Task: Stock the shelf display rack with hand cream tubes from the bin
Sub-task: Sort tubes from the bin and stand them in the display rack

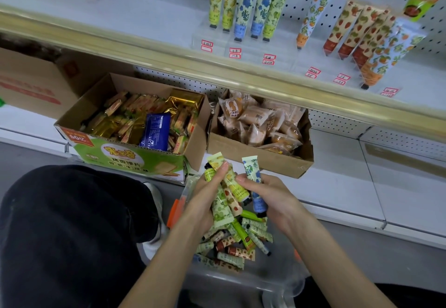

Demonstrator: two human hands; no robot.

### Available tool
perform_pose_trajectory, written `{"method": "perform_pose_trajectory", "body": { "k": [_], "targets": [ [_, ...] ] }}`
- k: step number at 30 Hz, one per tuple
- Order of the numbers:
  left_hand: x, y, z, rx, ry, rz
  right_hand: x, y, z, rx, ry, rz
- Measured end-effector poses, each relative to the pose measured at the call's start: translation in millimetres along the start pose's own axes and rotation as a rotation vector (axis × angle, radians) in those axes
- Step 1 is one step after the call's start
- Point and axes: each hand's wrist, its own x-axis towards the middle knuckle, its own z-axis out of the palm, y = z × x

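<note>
A: Left hand, quick?
B: Your left hand (205, 196) is curled round a bundle of tubes (223, 207), thumb pressed on top, palm turned inward.
A: Right?
B: Your right hand (270, 194) grips one blue-flowered tube (253, 170) round its middle, cap down, just beside the bundle. Both wrists are raised over the clear bin (265, 281).
A: Stock?
B: Loose tubes (237, 249) lie heaped in that bin under your hands. Standing tubes (243, 6) sit cap-down in the display rack (241, 47) on the upper shelf (120, 18), well apart from you.
</note>
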Motion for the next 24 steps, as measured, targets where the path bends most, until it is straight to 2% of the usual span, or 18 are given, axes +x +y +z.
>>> {"method": "perform_pose_trajectory", "body": {
  "k": [4, 11, 14, 20, 24],
  "targets": [
    [4.1, -0.3, -3.4, -0.028, 0.029, -0.049, 1.0, 3.5, -1.2, 0.065, -0.041, 0.031],
    [4.1, 0.6, -4.9, -0.053, -0.005, -0.121, 1.7, 5.3, -1.8, 0.015, -0.113, 0.017],
    [3.4, 3.1, -4.7, -0.026, -0.020, -0.132, 0.9, 0.0, -3.9, 0.080, -0.126, -0.004],
    [-5.6, 24.6, 1.1, 0.038, -0.072, -0.027, -5.1, -23.2, -9.0, 0.173, -0.125, -0.025],
    [-17.1, 52.0, 14.8, 0.011, -0.107, 0.096, -12.7, -47.0, -8.3, 0.029, -0.084, -0.204]
  ]
}}
